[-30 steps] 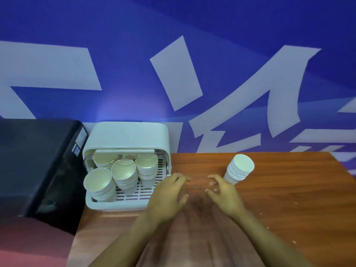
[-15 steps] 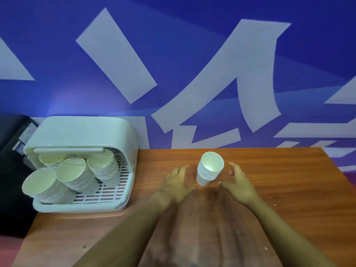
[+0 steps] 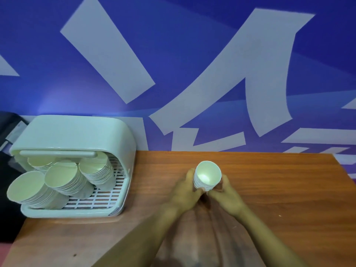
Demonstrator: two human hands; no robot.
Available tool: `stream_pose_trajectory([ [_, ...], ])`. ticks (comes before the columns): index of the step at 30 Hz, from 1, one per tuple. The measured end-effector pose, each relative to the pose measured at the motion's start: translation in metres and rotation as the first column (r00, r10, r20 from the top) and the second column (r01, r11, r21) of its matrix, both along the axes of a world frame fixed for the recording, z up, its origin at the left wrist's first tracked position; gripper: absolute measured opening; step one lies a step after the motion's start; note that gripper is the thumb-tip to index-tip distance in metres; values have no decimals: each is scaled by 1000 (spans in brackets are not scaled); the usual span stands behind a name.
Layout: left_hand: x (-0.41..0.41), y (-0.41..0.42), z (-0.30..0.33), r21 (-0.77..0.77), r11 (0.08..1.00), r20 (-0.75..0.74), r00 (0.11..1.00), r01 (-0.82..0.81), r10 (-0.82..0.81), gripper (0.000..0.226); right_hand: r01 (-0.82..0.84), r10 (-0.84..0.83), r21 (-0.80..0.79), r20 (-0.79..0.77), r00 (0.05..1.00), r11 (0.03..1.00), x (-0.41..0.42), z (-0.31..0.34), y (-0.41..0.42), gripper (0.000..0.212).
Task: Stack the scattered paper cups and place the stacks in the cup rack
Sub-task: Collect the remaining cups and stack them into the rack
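Observation:
A stack of white paper cups [image 3: 207,175] stands upright on the wooden table [image 3: 269,199], mouth facing up. My left hand [image 3: 185,191] grips its left side and my right hand [image 3: 224,191] grips its right side, fingers curled round the lower part. The stack's base is hidden by my fingers. At the left stands the pale green cup rack [image 3: 75,135] with an open front. Several cup stacks [image 3: 63,178] lie tilted in it with their mouths toward me.
A dark object [image 3: 7,170] sits left of the rack at the table's edge. A blue and white wall [image 3: 192,74] rises right behind the table. The table's right corner lies at the far right.
Both hands have closed in on the cup stack from either side and now hold it. The view has swung right, so the rack sits further left.

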State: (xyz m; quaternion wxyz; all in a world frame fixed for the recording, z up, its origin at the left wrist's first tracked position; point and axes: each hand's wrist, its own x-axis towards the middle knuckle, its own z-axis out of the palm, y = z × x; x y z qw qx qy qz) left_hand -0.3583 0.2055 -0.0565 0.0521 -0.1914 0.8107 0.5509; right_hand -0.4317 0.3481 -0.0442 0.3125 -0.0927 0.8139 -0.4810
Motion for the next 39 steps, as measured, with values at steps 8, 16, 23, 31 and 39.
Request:
stream_pose_trajectory([
  [8,84,-50,33,-116,986,-206,974,-115,90,57,-118,112,-73,-75,991,990,73,54,-53,57],
  [16,166,-114,71,-195,955,-309,938,-224,157,57,-197,177,-128,-152,972,972,144,87,-121,61],
  [23,220,-157,76,-242,928,-270,938,-284,216,58,-238,214,-154,-157,964,959,192,87,-172,60],
  [31,237,-187,73,-281,940,-160,975,-193,152,58,-224,220,-20,-112,969,974,210,71,-204,70],
  [39,232,-195,53,-269,957,41,992,-108,123,61,-203,212,112,-72,975,973,213,54,-213,61],
])
